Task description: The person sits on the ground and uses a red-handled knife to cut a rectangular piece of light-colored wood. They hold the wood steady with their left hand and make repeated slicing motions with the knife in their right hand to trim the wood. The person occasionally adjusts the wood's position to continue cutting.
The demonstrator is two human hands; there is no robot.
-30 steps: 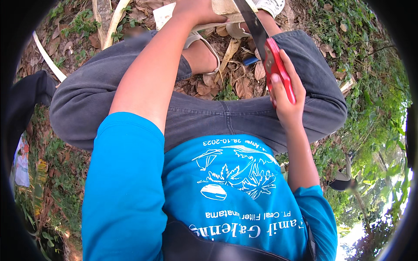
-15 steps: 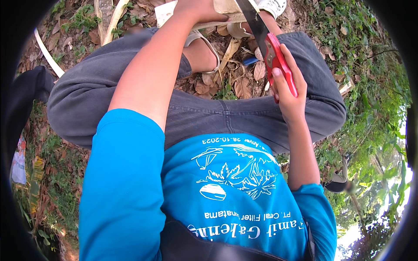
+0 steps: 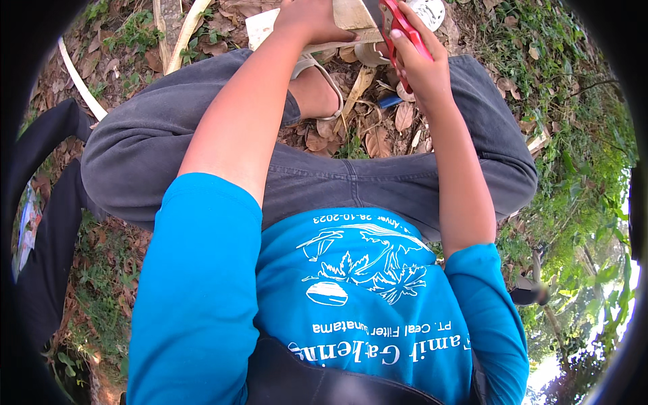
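I'm pinning the pale wood piece (image 3: 351,17) with my left hand (image 3: 307,20); right hand (image 3: 422,67) clamped on the red-handled tool (image 3: 401,27). Keeping strokes short, fingers clear.

The ground (image 3: 128,50) is bare earth strewn with dry brown leaves (image 3: 378,128), with patches of green weeds (image 3: 560,88) thickest toward the right; a pale curved strip (image 3: 77,81) lies across the litter at the upper left; two light split lengths of wood (image 3: 177,34) lie side by side near the top; a small blue object (image 3: 390,101) rests among the leaves between the person's legs; a sandalled foot (image 3: 317,84) stands on the litter beside it.
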